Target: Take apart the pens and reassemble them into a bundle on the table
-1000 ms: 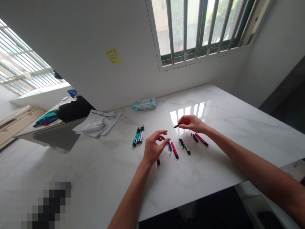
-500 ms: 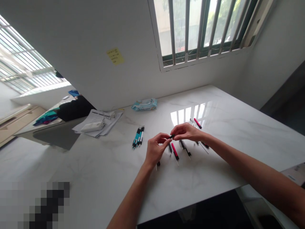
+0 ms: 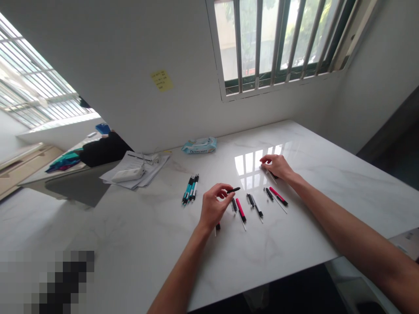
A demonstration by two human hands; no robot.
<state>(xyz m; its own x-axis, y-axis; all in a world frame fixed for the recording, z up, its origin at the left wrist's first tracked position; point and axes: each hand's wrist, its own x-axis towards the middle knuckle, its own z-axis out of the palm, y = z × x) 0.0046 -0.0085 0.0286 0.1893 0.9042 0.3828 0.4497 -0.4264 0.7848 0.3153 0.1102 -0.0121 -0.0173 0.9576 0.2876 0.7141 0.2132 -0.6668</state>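
Observation:
My left hand [image 3: 214,205] pinches a black pen part [image 3: 233,190] between thumb and fingers, above the table. Over the farther pen parts, my right hand [image 3: 277,167] rests low with bent fingers drawn together; whatever is at its fingertips is too small to make out. A thin white refill [image 3: 271,176] shows beneath it. Nearer me lie taken-apart pens: a red barrel [image 3: 240,209] beside my left hand, a silver and black barrel [image 3: 257,205], and another red barrel [image 3: 278,196] with a black grip piece [image 3: 269,194]. A further part is partly hidden under my left wrist.
Several teal, white and black pens [image 3: 190,190] lie in a row left of my left hand. Behind them are a wet-wipes pack [image 3: 199,145] and papers [image 3: 153,171] bearing a white device [image 3: 128,175]. A dark object [image 3: 278,288] sits at the table's near edge.
My right hand has let go of the black part and moved right and away to the far pen parts. My left hand keeps the black part, almost in place.

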